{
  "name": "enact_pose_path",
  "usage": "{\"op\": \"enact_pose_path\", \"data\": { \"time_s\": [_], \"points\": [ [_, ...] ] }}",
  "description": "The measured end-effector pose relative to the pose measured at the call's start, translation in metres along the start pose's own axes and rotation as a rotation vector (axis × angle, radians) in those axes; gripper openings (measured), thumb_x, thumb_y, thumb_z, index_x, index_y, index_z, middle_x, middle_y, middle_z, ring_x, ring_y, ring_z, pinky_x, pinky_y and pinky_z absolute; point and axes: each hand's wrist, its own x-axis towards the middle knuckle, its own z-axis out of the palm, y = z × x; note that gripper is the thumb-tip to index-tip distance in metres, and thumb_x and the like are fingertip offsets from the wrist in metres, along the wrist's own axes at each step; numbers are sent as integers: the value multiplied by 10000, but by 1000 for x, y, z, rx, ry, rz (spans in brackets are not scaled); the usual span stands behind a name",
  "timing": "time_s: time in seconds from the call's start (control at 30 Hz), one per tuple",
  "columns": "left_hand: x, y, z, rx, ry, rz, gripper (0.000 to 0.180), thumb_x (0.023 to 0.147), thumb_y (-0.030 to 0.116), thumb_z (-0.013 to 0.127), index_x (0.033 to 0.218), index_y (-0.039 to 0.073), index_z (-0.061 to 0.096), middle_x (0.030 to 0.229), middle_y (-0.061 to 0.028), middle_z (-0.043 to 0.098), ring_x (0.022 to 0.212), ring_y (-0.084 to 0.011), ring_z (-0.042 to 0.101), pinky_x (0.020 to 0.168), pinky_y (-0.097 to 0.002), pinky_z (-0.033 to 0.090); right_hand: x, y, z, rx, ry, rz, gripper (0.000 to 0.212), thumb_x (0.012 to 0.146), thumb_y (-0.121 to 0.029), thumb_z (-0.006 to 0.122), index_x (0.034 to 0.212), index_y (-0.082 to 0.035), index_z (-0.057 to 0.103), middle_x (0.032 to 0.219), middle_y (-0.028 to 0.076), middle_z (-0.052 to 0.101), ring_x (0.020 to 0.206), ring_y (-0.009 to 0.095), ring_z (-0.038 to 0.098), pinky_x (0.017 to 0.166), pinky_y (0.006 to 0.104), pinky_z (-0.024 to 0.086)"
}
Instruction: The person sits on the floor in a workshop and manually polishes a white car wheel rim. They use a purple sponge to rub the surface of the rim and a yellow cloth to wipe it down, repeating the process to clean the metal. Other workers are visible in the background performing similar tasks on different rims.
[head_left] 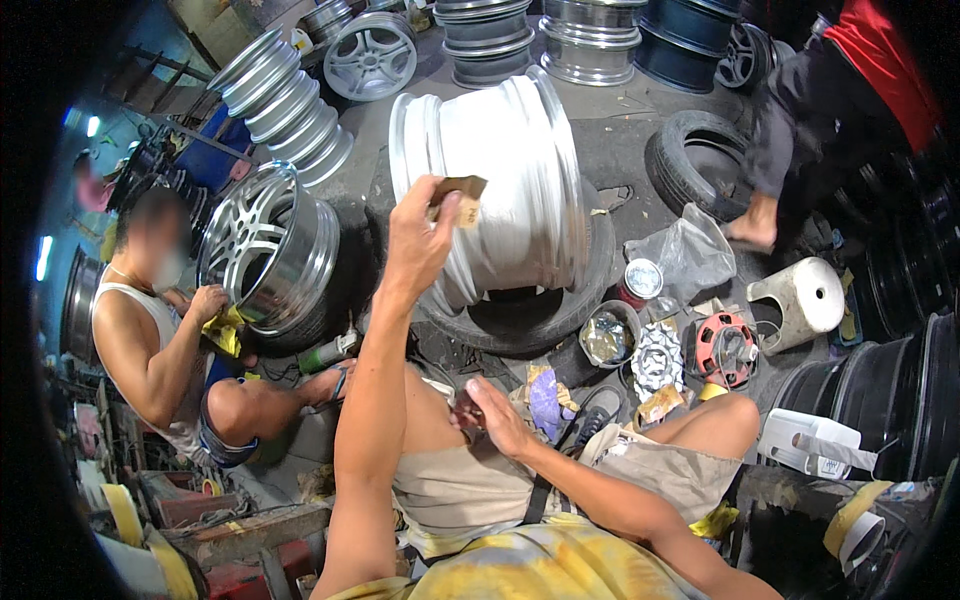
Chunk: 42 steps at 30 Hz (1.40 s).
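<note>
A folded piece of brown sandpaper (468, 210) is pinched between the thumb and fingers of my raised left hand (420, 228). It is held in front of a large pale silver wheel rim (505, 165); whether it touches the metal I cannot tell. The rim lies on its side, resting on a black tyre (595, 270) on the floor. Low over my lap is my right hand (492, 415), with loosely bent fingers apart and nothing visible in them. Close by it lies a purple cloth (543, 398).
At left a seated person (150, 340) holds yellow material against a polished spoked wheel (265, 250). Another person's bare foot (755, 228) is by a tyre (700, 165). To my right are a bucket (608, 335), a red round-framed device (725, 350) and a white stool (800, 300). Stacked rims (485, 40) stand behind.
</note>
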Motion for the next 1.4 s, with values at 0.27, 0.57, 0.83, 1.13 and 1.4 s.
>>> {"op": "enact_pose_path", "data": {
  "time_s": [0.27,0.57,0.83,1.13,1.4],
  "points": [
    [5,7,43,230,-236,155,278,923,16,558,1185,-74,569,1475,-334,483,1441,-501,397,1198,-522,349,11,-13,-92,-456,145,-41,414,1085,-389,541,896,-22,582,731,29,585,675,122,593,642,317,504],
    [-93,15,51,327,-953,-168,248,926,126,593,1045,-86,643,1209,-326,646,1074,-496,643,919,-540,530,-22,-61,-133,-953,450,-345,297,899,-219,798,1005,-13,612,874,87,585,745,177,609,700,357,516],
    [-146,-39,102,110,-1056,-346,239,893,217,635,964,43,783,879,-284,717,845,-392,748,770,-467,568,-10,-23,-115,-1070,301,-535,583,698,29,760,1210,-12,483,1234,212,498,1138,475,562,916,500,510],
    [-189,-112,161,353,-1242,-358,281,900,248,652,1027,31,778,950,-206,753,884,-315,745,829,-418,597,-3,23,-197,-1321,422,-53,318,805,-119,729,1067,-1,593,1060,206,617,1044,441,632,892,490,525],
    [-302,-101,229,668,-1212,-515,535,816,467,824,1118,32,750,1156,-206,734,1090,-354,722,938,-445,588,-16,102,-229,-1459,368,581,381,814,-143,742,1181,-51,701,1263,206,636,1172,380,668,992,468,556]
  ]
}}
